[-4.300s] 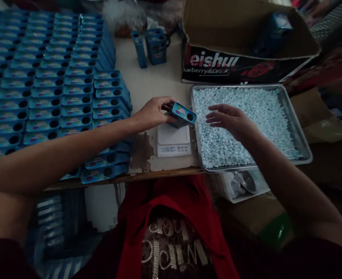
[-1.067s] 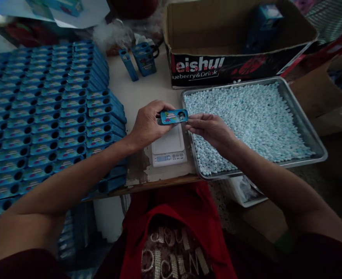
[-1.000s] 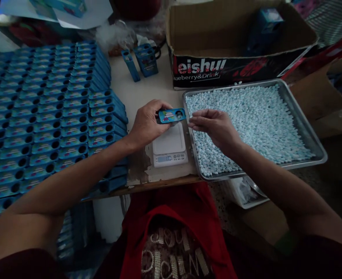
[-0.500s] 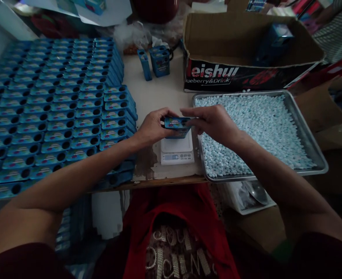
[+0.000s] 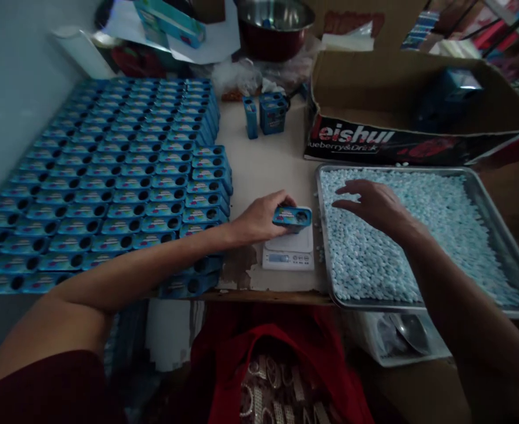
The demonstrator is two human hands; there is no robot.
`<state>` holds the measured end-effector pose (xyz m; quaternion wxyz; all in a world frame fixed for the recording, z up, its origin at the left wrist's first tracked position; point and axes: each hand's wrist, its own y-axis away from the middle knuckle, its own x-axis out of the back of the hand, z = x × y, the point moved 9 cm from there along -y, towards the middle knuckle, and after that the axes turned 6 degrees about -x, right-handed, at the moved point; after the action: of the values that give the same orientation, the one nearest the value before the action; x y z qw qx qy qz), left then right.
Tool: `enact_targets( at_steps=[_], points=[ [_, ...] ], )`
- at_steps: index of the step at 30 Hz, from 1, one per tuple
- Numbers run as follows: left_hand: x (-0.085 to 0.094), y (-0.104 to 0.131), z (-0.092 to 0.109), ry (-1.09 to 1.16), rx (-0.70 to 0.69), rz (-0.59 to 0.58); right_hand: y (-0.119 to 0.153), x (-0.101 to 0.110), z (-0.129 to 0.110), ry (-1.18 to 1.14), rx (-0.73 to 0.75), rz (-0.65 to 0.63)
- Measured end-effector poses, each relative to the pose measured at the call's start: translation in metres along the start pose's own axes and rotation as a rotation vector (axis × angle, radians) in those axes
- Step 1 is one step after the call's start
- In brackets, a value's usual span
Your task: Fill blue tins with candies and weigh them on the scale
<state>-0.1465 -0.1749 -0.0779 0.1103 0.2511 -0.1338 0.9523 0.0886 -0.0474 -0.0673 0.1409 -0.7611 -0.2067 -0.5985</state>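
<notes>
My left hand is closed round a small blue candy box with a round hole in its top. The box is at the white digital scale; whether it rests on the plate or hovers just over it, I cannot tell. To the right, my right hand is above a metal tray filled with small pale-blue candies. Its thumb and forefinger are apart, and nothing shows between them. Rows of similar blue boxes stand packed at the left.
Two or more blue boxes stand behind the scale. An open carton is behind the tray with a blue box inside. A steel bowl sits at the back. Below the table edge, a white container holds a metal scoop.
My right hand has left the candy box and moved right over the tray, its fingers parting. My left hand keeps hold of the box at the scale. The view has shifted.
</notes>
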Motion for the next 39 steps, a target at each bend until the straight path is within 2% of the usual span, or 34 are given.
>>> enact_targets(
  at_steps=[2,3,5,7,10,12,13,15,18,21,24,27,30,32,35,37,39],
  points=[
    [0.002,-0.004,0.005,-0.028,-0.041,-0.018,-0.027,0.008,-0.031,-0.092,0.051,0.093],
    [0.010,-0.008,0.005,-0.046,-0.049,-0.008,-0.043,0.012,-0.049,-0.124,0.082,0.134],
    [0.042,-0.020,-0.001,-0.109,-0.034,0.063,-0.083,0.016,-0.087,-0.157,0.159,0.189],
    [0.096,-0.037,-0.017,-0.223,0.005,0.188,-0.127,0.015,-0.123,-0.149,0.224,0.218],
    [0.189,-0.064,-0.052,-0.419,0.067,0.356,-0.195,0.009,-0.163,-0.075,0.247,0.220],
    [0.235,-0.079,-0.085,-0.469,0.118,0.342,-0.235,0.003,-0.183,0.018,0.245,0.192],
    [0.249,-0.084,-0.103,-0.475,0.147,0.296,-0.251,0.000,-0.192,0.077,0.251,0.169],
    [0.262,-0.087,-0.135,-0.467,0.195,0.165,-0.277,-0.005,-0.206,0.185,0.263,0.128],
    [0.255,-0.075,-0.165,-0.485,0.246,-0.019,-0.302,-0.015,-0.220,0.332,0.278,0.033],
    [0.243,-0.061,-0.171,-0.563,0.275,-0.114,-0.317,-0.027,-0.228,0.458,0.277,-0.066],
    [0.229,-0.055,-0.159,-0.646,0.246,-0.151,-0.325,-0.031,-0.236,0.495,0.280,-0.073],
    [0.211,-0.054,-0.142,-0.803,0.171,-0.135,-0.315,-0.029,-0.240,0.517,0.304,-0.073],
    [0.197,-0.050,-0.138,-0.887,0.163,-0.040,-0.275,-0.010,-0.235,0.484,0.288,-0.037],
    [0.192,-0.046,-0.144,-0.876,0.184,0.004,-0.232,0.011,-0.225,0.449,0.246,-0.007],
    [0.189,-0.045,-0.154,-0.823,0.197,0.018,-0.152,0.036,-0.197,0.423,0.149,-0.031],
    [0.192,-0.046,-0.156,-0.773,0.205,0.017,-0.094,0.039,-0.177,0.407,0.090,-0.086],
    [0.196,-0.046,-0.148,-0.722,0.195,0.023,-0.042,0.029,-0.160,0.385,0.043,-0.162]
  ],
)
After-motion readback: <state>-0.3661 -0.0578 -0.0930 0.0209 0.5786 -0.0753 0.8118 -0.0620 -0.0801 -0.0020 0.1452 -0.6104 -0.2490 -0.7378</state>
